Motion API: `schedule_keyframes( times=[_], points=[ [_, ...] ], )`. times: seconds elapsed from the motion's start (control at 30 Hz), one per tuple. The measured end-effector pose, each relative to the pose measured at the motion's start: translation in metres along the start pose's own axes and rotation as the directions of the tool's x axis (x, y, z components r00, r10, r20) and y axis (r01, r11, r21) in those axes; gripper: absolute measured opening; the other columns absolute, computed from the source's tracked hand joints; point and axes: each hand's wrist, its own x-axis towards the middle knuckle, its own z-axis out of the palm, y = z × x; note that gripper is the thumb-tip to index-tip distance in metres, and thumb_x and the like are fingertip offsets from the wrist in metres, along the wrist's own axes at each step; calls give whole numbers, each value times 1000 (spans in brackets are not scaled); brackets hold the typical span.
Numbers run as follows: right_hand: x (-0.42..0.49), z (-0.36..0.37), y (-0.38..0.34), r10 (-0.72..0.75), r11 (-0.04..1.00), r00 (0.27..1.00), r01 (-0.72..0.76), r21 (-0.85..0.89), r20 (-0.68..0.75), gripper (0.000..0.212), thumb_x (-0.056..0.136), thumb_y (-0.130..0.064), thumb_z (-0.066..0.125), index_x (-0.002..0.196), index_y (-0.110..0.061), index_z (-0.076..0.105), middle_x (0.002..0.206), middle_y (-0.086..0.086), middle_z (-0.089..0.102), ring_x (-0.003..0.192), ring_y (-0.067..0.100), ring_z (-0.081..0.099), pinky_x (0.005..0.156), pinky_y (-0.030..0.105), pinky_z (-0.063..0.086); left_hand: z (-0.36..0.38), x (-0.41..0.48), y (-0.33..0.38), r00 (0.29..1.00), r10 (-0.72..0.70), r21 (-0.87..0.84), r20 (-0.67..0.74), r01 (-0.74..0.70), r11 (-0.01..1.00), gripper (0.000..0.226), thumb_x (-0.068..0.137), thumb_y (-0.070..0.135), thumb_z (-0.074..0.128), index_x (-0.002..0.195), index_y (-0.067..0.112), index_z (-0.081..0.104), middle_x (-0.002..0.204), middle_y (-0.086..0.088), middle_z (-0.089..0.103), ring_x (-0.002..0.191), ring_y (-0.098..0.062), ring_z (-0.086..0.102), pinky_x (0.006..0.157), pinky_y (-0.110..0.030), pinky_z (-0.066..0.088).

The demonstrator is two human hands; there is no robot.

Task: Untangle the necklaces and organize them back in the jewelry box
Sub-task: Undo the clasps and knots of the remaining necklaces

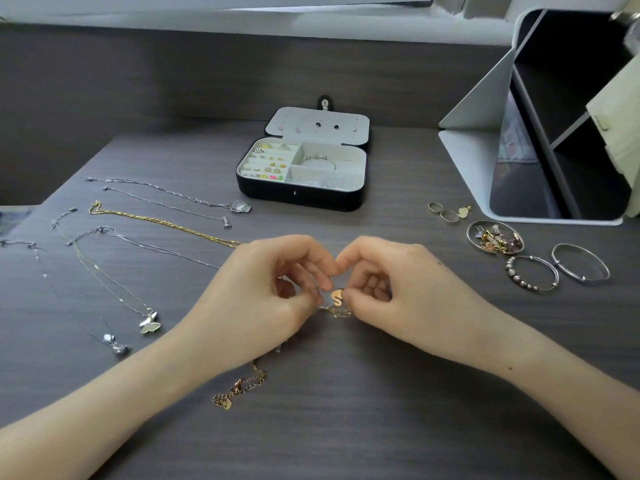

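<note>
Black jewelry box (301,199) with white lining, dark grey woodgrain table (346,427), gold chain (166,221), silver bangle (580,266)

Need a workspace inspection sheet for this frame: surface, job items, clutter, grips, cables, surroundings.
Surface: dark wood-grain table.
Job's things: jewelry box open at back centre, a bracelet in one compartment; several necklaces laid out apart on the left; a gold chain with a pendant bunched at centre.
Clutter: two rings, a dish of small jewelry and two bangles on the right.
Grips: left hand and right hand both pinch the gold chain by its pendant.
Cables: nothing seen.
Surroundings: white shelf unit at right; wall and window ledge behind.
</note>
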Motion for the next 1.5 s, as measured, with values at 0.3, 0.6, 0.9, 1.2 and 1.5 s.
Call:
schedule_keyframes(
  times=[0.3,0.6,0.9,1.2,1.5],
  points=[
    [2,3,-6,-3,1000,999,4,-23,39,19,80,-8,63,80,-26,57,65,-8,60,55,4,50,55,11,37,2,-1,2,997,78,-30,-4,-78,996,37,63,-4,44,80,23,64,79,1,68,69,-18,63,55,-45,46],
    [4,3,-9,0,994,998,7,-112,63,13,79,-8,57,68,-12,61,59,-3,46,59,9,41,55,19,33,5,-4,5,991,125,-89,49,-121,989,35,66,-10,46,85,13,65,80,-2,67,70,-16,62,55,-47,44],
    [3,5,-2,-68,979,998,64,-196,-14,28,82,-8,57,66,-31,53,57,-14,44,61,0,47,58,13,35,5,-4,4,996,80,-149,47,-72,986,29,68,-9,48,85,12,60,79,-4,66,73,-20,65,53,-42,44],
    [6,-12,7,181,966,984,-178,189,2,19,63,-27,82,66,-14,68,55,1,65,50,7,56,53,26,46,4,0,-1,999,21,-136,29,-17,991,27,67,-5,51,86,14,58,80,1,65,71,-17,67,55,-42,46],
    [7,-24,13,401,796,915,-320,514,-51,19,71,-23,73,69,-8,62,55,-1,60,42,5,45,39,17,36,3,4,-1,993,-115,-270,12,114,956,23,63,-1,54,83,10,59,75,-4,66,65,-14,65,41,-17,37]
  ],
)
